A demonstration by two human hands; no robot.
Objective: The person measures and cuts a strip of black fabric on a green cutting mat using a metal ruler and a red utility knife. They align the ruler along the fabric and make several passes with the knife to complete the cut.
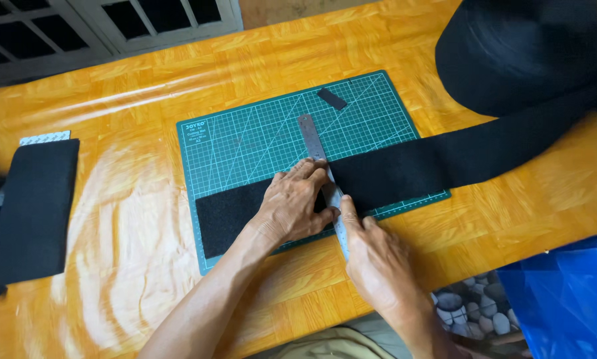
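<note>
Fingers pressing one ruler, one strip

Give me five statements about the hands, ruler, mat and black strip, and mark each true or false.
1. The left hand presses flat on the metal ruler. True.
2. The ruler lies across the black strip on a green cutting mat. True.
3. The black strip runs from a roll at the table's left edge. False: the roll sits at the upper right.
4. The right hand rests on the blue plastic bag. False: it is at the ruler's near end, by the strip's edge.
5. A small black scrap lies on the mat's far part. True.
</note>
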